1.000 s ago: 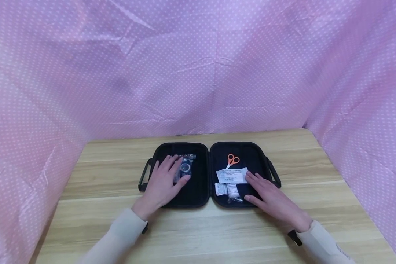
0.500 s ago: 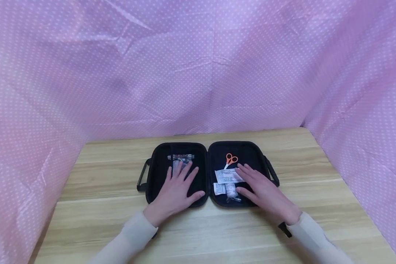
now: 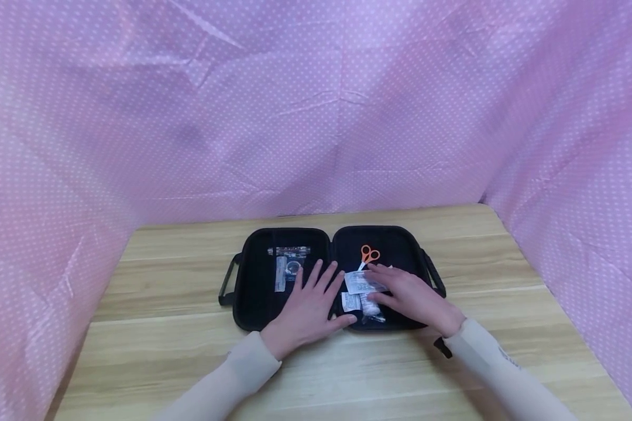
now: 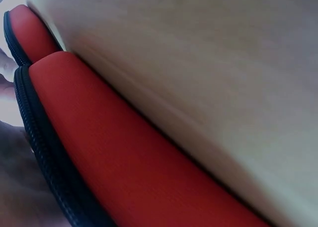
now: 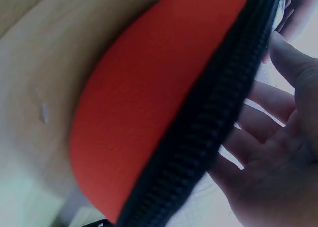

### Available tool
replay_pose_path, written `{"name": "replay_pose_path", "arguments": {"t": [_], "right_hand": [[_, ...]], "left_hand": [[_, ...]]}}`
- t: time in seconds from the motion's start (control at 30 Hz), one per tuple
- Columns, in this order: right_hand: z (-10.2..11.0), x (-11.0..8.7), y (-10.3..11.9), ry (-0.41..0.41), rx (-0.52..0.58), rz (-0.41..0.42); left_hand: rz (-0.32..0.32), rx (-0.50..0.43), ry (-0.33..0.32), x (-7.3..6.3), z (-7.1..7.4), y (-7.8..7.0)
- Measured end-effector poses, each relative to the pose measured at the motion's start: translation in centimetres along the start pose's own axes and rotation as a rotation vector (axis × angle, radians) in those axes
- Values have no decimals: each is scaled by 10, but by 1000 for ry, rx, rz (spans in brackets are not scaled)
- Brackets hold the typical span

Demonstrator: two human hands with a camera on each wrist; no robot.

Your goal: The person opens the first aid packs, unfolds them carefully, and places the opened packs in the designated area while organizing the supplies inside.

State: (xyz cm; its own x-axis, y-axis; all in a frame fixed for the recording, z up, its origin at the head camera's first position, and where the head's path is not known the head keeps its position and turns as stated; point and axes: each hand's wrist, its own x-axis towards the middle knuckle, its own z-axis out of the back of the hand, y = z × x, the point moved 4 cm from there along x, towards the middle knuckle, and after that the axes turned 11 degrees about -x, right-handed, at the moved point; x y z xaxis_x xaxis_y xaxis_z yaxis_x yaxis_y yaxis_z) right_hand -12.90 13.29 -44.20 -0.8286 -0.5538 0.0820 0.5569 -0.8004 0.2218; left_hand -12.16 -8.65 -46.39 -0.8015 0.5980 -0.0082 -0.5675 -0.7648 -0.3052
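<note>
A zip case (image 3: 255,292), black inside and red outside, lies opened flat on the table. My left hand (image 3: 311,313), fingers spread, hovers over or rests on the inner front of its left half, by the hinge; contact is unclear. My right hand (image 3: 418,299) reaches over the right half, its extended fingers over a white printed packet (image 3: 356,282). Near them lie orange-handled scissors (image 3: 370,254), a smaller white packet (image 3: 350,302) and a white wrapped roll (image 3: 370,306). In the left half lie a clear pouch with a ring-shaped item (image 3: 292,268) and a shiny packaged strip (image 3: 289,251).
Wooden table (image 3: 153,327) surrounds the case. Pink dotted cloth (image 3: 316,117) hangs behind and at both sides. Carry handles (image 3: 436,272) stick out at the case's outer sides. Both wrist views show the red shell (image 4: 114,152) and black zipper edge (image 5: 198,113).
My left hand has moved right, from the left half's contents toward the hinge, uncovering the pouch. My right hand has shifted left over the white packet. The case stays opened.
</note>
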Motion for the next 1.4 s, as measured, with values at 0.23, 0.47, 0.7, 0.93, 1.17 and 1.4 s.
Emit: {"name": "replay_pose_path", "arguments": {"t": [0.23,0.47,0.7,0.93,1.17,1.4], "right_hand": [[-2,0,-2,31,9,-27],[0,0,-1,29,12,-30],[2,-3,0,-33,-5,-2],[9,-7,-3,-139,8,-25],[13,-10,-6,-218,-23,-37],[20,-12,-8,-357,7,-63]], "left_hand": [[40,5,54,3,-6,-4],[47,-6,67,3,-7,-4],[54,-21,79,1,-8,-4],[65,-31,95,2,-9,-5],[69,-33,103,3,-10,-6],[73,-31,108,3,-9,-6]]}}
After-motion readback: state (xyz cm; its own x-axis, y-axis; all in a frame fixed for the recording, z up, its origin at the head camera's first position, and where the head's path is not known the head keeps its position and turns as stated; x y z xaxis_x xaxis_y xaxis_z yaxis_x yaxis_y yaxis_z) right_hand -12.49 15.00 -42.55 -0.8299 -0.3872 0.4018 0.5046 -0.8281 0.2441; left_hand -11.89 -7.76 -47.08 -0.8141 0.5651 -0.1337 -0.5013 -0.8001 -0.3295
